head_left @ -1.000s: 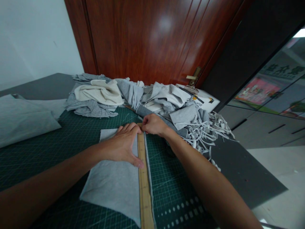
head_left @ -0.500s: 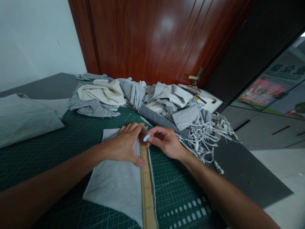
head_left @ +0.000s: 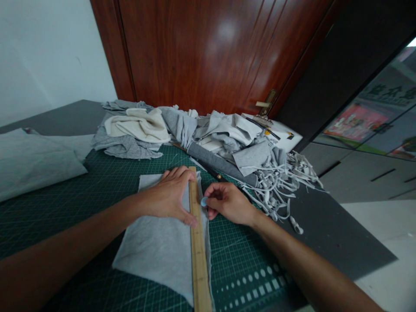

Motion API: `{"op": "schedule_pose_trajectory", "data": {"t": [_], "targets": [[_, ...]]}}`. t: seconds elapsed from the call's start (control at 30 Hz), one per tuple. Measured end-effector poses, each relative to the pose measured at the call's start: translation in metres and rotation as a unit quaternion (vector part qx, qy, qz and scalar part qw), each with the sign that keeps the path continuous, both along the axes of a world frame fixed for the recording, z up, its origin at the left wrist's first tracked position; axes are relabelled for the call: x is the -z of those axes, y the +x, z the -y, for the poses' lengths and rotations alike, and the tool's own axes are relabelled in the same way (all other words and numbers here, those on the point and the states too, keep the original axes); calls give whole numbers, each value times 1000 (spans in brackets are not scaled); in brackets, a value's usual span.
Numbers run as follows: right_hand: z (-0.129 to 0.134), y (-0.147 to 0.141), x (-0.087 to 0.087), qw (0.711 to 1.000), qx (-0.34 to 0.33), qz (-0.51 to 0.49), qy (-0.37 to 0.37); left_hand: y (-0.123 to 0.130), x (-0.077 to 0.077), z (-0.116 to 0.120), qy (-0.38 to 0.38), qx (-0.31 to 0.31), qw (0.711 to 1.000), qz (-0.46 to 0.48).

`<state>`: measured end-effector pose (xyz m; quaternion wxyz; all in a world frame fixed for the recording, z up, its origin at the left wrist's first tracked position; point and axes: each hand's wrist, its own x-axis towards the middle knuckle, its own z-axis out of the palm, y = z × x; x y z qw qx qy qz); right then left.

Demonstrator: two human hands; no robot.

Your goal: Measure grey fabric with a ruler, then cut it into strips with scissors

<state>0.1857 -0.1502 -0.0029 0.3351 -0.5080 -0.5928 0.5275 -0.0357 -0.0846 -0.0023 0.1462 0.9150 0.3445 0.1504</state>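
Note:
A grey cloth piece (head_left: 156, 251) lies flat on the green cutting mat (head_left: 240, 251). Along its right side runs a wooden ruler (head_left: 199, 260), near the cloth's right edge. My left hand (head_left: 170, 195) is spread over the cloth and ruler, thumb and fingertips pressing on the ruler, with nothing gripped. Between the thumb and fingers of my right hand (head_left: 224, 201) is a small light-blue disc (head_left: 204, 201), held at the ruler's right edge over the narrow strip of cloth.
Piled grey and white cloths (head_left: 139, 125) line the back of the grey table (head_left: 344, 234). Dark scissors (head_left: 219, 177) lie beyond my right hand, beside a dark grey roll (head_left: 221, 162). Tangled cloth strips (head_left: 276, 190) are at the right, and a large pale cloth (head_left: 39, 160) at the left.
My right hand has moved down along the ruler, toward me, with the blue disc. The scissors behind it show more now. My left hand stays in place on the ruler.

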Motion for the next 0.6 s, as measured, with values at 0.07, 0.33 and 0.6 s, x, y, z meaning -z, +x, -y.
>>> {"op": "schedule_pose_trajectory", "data": {"t": [0.07, 0.33, 0.6], "targets": [[-3, -4, -2, 1000, 14, 13, -1, 0, -1, 1, -3, -2, 1000, -5], [-20, -11, -4, 994, 74, 76, 15, -1, -2, 1, 1, 0, 1000, -5], [-35, -12, 0, 984, 71, 145, 69, 0, -4, 2, -6, -4, 1000, -4]]}}
